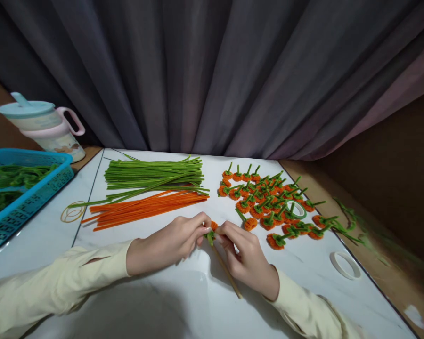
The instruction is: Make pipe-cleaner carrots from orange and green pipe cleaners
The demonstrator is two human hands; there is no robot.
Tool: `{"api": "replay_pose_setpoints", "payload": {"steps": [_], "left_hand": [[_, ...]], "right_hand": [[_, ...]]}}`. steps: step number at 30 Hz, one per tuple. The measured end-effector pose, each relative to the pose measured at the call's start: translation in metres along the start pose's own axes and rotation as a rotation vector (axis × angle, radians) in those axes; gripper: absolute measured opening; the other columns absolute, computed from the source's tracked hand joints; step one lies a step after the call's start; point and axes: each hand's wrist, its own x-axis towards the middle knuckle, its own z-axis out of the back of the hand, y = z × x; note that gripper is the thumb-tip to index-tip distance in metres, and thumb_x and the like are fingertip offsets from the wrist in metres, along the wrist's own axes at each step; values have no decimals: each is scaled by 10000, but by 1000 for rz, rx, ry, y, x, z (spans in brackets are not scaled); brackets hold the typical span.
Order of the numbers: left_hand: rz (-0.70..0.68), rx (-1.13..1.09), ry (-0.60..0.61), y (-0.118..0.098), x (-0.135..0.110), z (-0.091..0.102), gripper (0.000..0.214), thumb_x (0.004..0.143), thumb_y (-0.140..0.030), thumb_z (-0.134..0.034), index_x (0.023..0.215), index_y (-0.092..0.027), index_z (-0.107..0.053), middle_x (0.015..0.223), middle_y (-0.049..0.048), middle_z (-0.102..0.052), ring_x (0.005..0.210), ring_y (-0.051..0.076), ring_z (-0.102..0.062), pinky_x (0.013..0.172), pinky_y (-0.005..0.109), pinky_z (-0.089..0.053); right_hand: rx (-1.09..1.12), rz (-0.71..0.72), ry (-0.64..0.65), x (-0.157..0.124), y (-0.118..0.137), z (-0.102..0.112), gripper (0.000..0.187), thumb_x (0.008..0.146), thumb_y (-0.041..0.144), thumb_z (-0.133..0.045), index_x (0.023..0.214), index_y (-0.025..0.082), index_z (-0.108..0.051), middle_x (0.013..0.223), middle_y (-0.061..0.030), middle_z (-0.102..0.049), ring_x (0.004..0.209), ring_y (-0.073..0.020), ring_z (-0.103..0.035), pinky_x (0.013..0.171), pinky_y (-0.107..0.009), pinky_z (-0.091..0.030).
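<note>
My left hand [173, 242] and my right hand [245, 256] meet at the middle of the white table [183, 301]. Both pinch a small orange and green pipe-cleaner flower [212, 230] between their fingertips. A thin wooden stick [228, 275] runs from the flower down under my right hand toward me. Both hands are closed on this piece. Cream sleeves cover both arms.
Green pipe cleaners [155, 173] and orange pipe cleaners [144, 208] lie in bundles at the back left. Several finished orange flowers [268, 202] are spread at the right. A blue basket [19, 197] and a lidded cup [45, 125] stand left. A tape ring [345, 265] lies right.
</note>
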Motion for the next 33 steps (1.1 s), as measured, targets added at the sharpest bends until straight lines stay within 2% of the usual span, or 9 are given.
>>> {"api": "replay_pose_setpoints", "payload": {"steps": [4, 8, 12, 16, 19, 23, 27, 30, 33], "left_hand": [[92, -99, 27, 1, 0, 0, 201, 936, -334, -291, 831, -197, -394, 563, -67, -479, 382, 63, -429, 383, 153, -322], [24, -36, 13, 5, -1, 0, 182, 938, -288, -292, 820, -191, -390, 566, -63, -466, 422, 64, -423, 425, 166, -313], [3, 13, 21, 7, -2, -1, 191, 938, -269, -291, 789, -187, -376, 569, -60, -454, 441, 65, -417, 454, 177, -311], [33, -20, 76, 5, -3, -2, 197, 936, -285, -289, 786, -186, -370, 583, -55, -466, 421, 61, -417, 431, 172, -317], [61, -75, 85, 5, -3, -2, 228, 939, -337, -278, 793, -187, -370, 588, -55, -471, 397, 57, -429, 394, 158, -327], [91, -140, 82, 5, 0, 0, 237, 931, -366, -299, 796, -189, -383, 576, -65, -465, 372, 53, -441, 366, 145, -347], [111, -211, 115, 4, 2, 5, 220, 923, -337, -325, 782, -184, -396, 519, -78, -448, 339, 49, -421, 333, 130, -324], [124, -243, 140, 1, 2, 6, 206, 922, -322, -329, 791, -181, -403, 475, -86, -441, 318, 48, -400, 316, 125, -305], [126, -279, 128, 1, 4, 7, 215, 920, -339, -353, 789, -178, -410, 467, -89, -440, 321, 42, -402, 319, 115, -302]], "right_hand": [[7, -28, 57, 3, -1, 2, 141, 873, 84, -351, 859, 176, -456, 728, -24, -469, 616, -136, -440, 551, -234, -362], [-18, -10, 152, 5, -3, 7, 164, 890, 84, -352, 972, 177, -460, 854, -61, -516, 736, -160, -506, 628, -252, -414], [-231, 66, 277, 4, -1, 11, 250, 809, -13, -334, 938, 167, -451, 834, -57, -513, 669, -153, -501, 538, -228, -381], [-388, 133, 333, 3, 0, 13, 254, 782, -31, -318, 885, 170, -434, 797, -42, -507, 597, -145, -480, 477, -223, -320], [-285, 98, 306, 3, -2, 11, 278, 744, -36, -307, 889, 172, -421, 799, -44, -500, 611, -147, -473, 496, -224, -342], [-91, 57, 188, 2, -6, 8, 244, 758, -14, -321, 875, 183, -406, 769, -32, -477, 619, -140, -455, 532, -221, -374], [-159, 151, 140, 0, -6, 6, 275, 751, -30, -294, 889, 178, -409, 774, -43, -488, 632, -146, -450, 518, -223, -356], [-267, 215, 156, -1, -5, 6, 309, 746, -48, -261, 900, 169, -418, 768, -53, -502, 630, -156, -452, 498, -230, -335], [-200, 152, 157, 1, -5, 7, 279, 770, -26, -275, 895, 171, -428, 774, -51, -505, 630, -151, -461, 504, -227, -348]]}}
